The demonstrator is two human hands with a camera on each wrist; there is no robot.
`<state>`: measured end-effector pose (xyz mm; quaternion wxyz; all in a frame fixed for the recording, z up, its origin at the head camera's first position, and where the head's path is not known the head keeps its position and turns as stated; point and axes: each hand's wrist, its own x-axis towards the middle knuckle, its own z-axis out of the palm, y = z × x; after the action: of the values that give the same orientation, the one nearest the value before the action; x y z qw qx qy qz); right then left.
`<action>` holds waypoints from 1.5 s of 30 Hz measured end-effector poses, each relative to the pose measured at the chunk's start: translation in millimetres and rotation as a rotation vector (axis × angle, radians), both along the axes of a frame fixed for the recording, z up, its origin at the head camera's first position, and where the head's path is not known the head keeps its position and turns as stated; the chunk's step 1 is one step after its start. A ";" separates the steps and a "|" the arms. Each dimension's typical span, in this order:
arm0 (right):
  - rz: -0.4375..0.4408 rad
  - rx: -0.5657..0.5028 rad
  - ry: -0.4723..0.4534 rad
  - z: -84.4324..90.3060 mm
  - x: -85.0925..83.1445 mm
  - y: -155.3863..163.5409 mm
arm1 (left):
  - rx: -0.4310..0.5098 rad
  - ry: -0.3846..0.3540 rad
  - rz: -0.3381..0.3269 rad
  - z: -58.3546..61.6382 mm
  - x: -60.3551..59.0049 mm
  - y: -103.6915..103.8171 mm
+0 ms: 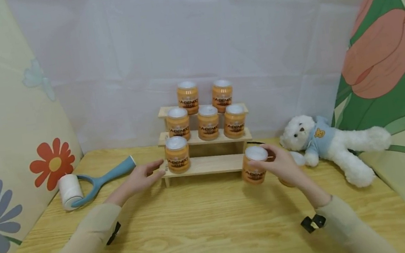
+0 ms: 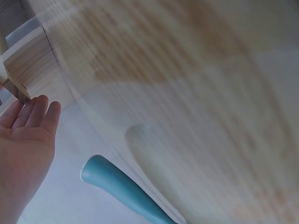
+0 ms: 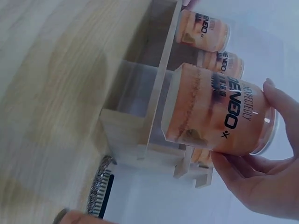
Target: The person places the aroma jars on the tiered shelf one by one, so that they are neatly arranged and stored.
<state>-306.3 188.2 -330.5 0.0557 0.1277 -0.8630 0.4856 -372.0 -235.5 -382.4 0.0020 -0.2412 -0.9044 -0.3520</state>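
Note:
My right hand (image 1: pixel 273 162) grips an orange jar with a white lid (image 1: pixel 253 165) at the right end of the lowest step of a wooden tiered stand (image 1: pixel 211 164); the jar (image 3: pixel 219 109) fills the right wrist view, fingers (image 3: pixel 285 105) curled round it. Another jar (image 1: pixel 177 154) stands on the left of that step. My left hand (image 1: pixel 144 176) is open, fingers straight, its fingertips (image 2: pixel 44 105) just at the stand's left end (image 2: pixel 28 60). Three jars (image 1: pixel 207 121) stand on the middle step and two jars (image 1: pixel 204 94) on the top.
A lint roller with a blue handle (image 1: pixel 95 182) lies left of the stand. A white teddy bear in a blue top (image 1: pixel 331 142) lies to the right. Another jar, mostly hidden, sits behind my right hand. Patterned panels wall in the wooden table (image 1: pixel 208 235).

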 end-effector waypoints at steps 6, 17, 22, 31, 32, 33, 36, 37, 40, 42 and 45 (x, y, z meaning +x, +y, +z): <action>-0.012 -0.060 0.010 8.8 -4.3 -18.9 | -0.003 0.003 0.005 -1.7 -0.4 0.6; 0.047 -0.070 0.042 8.1 -18.4 -48.7 | -0.006 0.006 0.004 -2.6 3.3 2.8; 0.066 -0.071 0.055 7.6 -26.7 -63.2 | -0.014 0.010 0.010 -2.3 2.1 1.8; 0.082 -0.078 0.060 5.1 -36.9 -85.5 | -0.008 0.002 0.008 -0.9 1.9 2.0; 0.078 -0.077 0.062 4.4 -37.9 -87.4 | -0.009 0.002 0.007 -0.9 2.0 2.1; 0.076 -0.080 0.061 3.3 -39.5 -89.4 | -0.008 0.001 0.007 -0.9 2.1 2.2; 0.052 -0.068 0.074 0.3 -43.7 -94.6 | -0.010 0.002 0.006 -0.8 2.0 2.3; 0.048 -0.071 0.073 -0.6 -45.2 -96.1 | -0.010 0.003 0.006 -0.8 1.9 2.2; 0.052 -0.082 0.063 -2.9 -49.0 -100.1 | -0.010 0.006 0.006 -0.3 1.7 1.7; 0.067 -0.096 0.053 -3.9 -51.0 -102.0 | -0.012 0.008 0.008 0.1 1.9 1.2; 0.078 -0.095 0.046 -4.7 -53.5 -105.1 | -0.017 0.010 0.009 0.7 2.1 -0.3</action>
<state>-359.8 83.1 -335.2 0.0624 0.1696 -0.8317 0.5250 -370.0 -235.8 -381.7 0.0062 -0.2387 -0.9085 -0.3429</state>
